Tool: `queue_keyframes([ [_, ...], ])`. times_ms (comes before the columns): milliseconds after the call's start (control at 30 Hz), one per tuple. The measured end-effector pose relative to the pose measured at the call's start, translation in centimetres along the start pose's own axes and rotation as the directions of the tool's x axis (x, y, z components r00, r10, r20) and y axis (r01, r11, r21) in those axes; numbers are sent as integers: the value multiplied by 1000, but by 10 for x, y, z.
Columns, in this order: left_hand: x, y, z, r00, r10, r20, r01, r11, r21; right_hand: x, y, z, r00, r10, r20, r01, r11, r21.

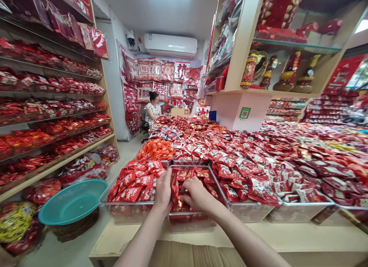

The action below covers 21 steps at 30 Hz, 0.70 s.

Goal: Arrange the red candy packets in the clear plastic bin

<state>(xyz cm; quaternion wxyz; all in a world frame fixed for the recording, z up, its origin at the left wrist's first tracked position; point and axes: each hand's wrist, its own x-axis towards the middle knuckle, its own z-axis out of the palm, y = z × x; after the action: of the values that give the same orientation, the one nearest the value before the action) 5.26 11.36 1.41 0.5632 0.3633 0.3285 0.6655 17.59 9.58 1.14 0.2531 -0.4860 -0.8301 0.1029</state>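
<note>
Two hands in one clear bin (191, 221) of red candy packets (198, 174) at the worktop (287, 240) edge: left hand (163, 190) grips the bin's left wall, right hand (197, 194) pinches packets. A neighbouring bin (126, 211) is heaped too.

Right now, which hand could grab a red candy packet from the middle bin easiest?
Probably the right hand: its fingers are already down among the red packets inside the middle clear bin. The left hand only rests on the bin's left wall.
</note>
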Motion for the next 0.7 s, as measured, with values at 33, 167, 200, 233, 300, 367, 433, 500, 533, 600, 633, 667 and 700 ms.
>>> queue_keyframes([
  [33,0,0,0,1000,1,-2,-1,1000,3,3,-1,2,1000,16,-16,-15,998,67],
  [167,0,-1,0,1000,7,-14,-7,1000,7,18,2,6,996,70,-59,-54,967,247],
  [200,0,-2,1,1000,11,-17,-11,1000,10,21,5,6,991,92,-93,-65,964,257],
  [233,1,-2,1,1000,18,-19,-17,1000,16,24,7,6,984,117,-136,-77,960,269],
  [300,1,-5,1,999,37,-24,-36,999,40,26,10,5,959,164,-229,-92,951,295],
  [367,1,-7,0,998,64,-22,-62,995,80,23,9,4,939,218,-268,-77,889,452],
  [433,0,-10,1,996,92,0,-92,987,131,18,4,5,938,260,-230,-40,738,674],
  [500,0,-11,1,994,104,38,-109,978,180,12,-1,6,947,274,-168,-15,561,827],
  [533,0,-12,1,993,103,54,-112,973,200,9,-3,6,949,279,-146,-14,499,866],
  [600,0,-11,1,993,90,76,-105,968,226,6,-5,6,943,315,-109,-21,381,924],
  [633,-1,-11,0,993,82,84,-100,967,234,5,-4,6,931,350,-103,-17,324,946],
  [667,-1,-10,0,993,74,92,-94,966,240,5,-2,5,914,389,-115,0,281,960],
  [700,-1,-8,0,993,65,102,-88,966,244,5,0,4,892,430,-143,30,259,965],
])
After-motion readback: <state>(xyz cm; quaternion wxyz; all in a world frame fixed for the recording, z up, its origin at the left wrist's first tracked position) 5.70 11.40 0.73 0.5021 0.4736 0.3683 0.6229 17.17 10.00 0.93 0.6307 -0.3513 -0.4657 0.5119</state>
